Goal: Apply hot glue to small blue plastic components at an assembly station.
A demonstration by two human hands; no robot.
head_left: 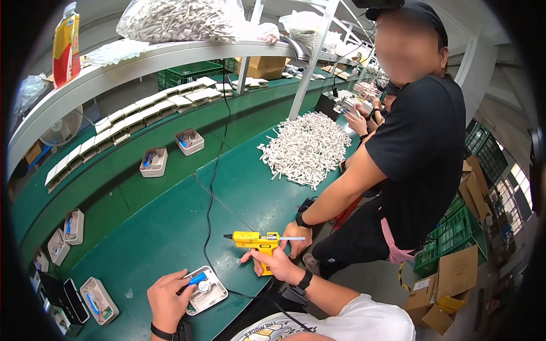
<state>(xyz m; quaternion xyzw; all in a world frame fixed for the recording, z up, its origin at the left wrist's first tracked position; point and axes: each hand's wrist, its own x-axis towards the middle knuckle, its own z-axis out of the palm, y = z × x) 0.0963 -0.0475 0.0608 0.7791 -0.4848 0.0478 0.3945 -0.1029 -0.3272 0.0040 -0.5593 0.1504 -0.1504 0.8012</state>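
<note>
Far left: small open white boxes (pixel 73 227) with blue cells inside. Upper left, a yellow-red bottle (pixel 66 48) stands on the shelf (pixel 116 67). Lower left, another open box (pixel 99 301), blue cell inside, near the worktop's left end. Rows of white panels (pixel 133 120) run across the upper left; below them two more open boxes (pixel 153 163) sit on the green strip behind the worktop (pixel 153 227).

Lower centre-left: left hand (pixel 169 298), grip pinching a blue cylinder (pixel 197 278) at the upper-left part of an open white tray (pixel 206 307). Tray is on the worktop near the front edge, round white part (pixel 203 287) inside. Black cord (pixel 211 193) runs down past it. Top: clear bag (pixel 182 21) of white parts on the shelf.

Centre: yellow glue gun (pixel 256 240), nozzle pointing left. Right hand (pixel 273 264), grip wrapped around its handle. White stick (pixel 294 238) out the back overlaps a co-worker's hand (pixel 301 248) at the worktop edge; can't tell if touching. Above that, a big heap of white parts (pixel 307 150).

Right: co-worker (pixel 421 131) in black, standing. Lower right: cartons (pixel 455 273).
</note>
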